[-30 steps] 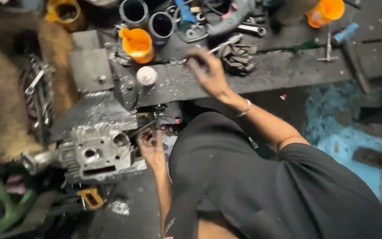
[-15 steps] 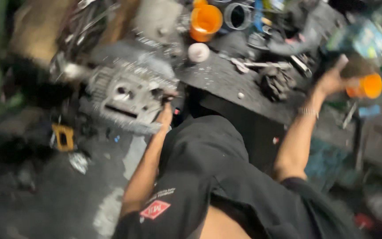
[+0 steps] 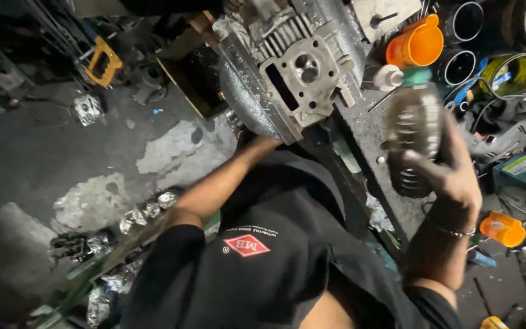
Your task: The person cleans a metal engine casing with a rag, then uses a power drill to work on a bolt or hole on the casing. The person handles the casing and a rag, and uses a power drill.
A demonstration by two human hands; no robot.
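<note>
From the head view, looking straight down: the right hand (image 3: 448,173) sits right of centre in the frame, fingers curled around a grimy plastic bottle (image 3: 412,131) with a green cap, lifted clear of the workbench (image 3: 366,131); the cap looks to be on, so by my reckoning nothing has been poured yet and the opening and tipping remain to do; the bottle stands roughly upright in the grip, just right of the finned engine head (image 3: 299,76) at upper centre; the left hand is tucked under that engine head at the bench edge, hidden, so I cannot tell whether it is spread or gripping; only its forearm (image 3: 226,176) shows, running up from lower left; an orange funnel cup (image 3: 418,42) waits upper right, near the bottle's cap; the concrete floor (image 3: 80,183) fills the left.
</note>
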